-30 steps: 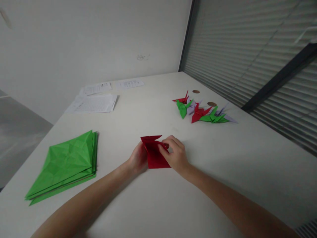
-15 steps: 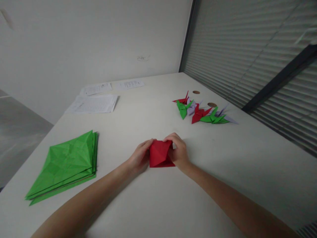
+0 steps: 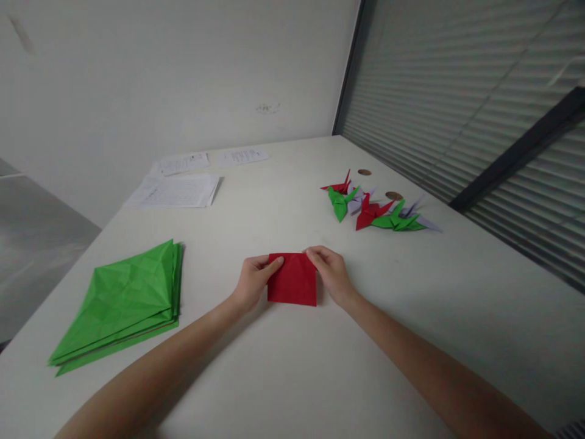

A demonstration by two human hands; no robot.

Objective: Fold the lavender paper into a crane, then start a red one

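Between my two hands is a piece of red origami paper [image 3: 292,281], folded into a flat square and held just over the white table [image 3: 283,366]. My left hand [image 3: 254,279] grips its left side, the thumb lying on the front face near the top corner. At the upper right corner, my right hand [image 3: 329,271] pinches the paper between thumb and fingers. The fingers behind the paper are partly hidden.
A stack of creased green paper [image 3: 132,292] lies on the left. Several folded paper cranes in red, green and pale purple, among them a red crane [image 3: 369,213], sit at the right rear. Printed sheets [image 3: 183,190] lie at the back left. Window blinds [image 3: 457,103] border the right.
The red paper's open, puffed flap now lies flat as a square facing me. My right fingers have come out from inside the fold to its upper right corner.
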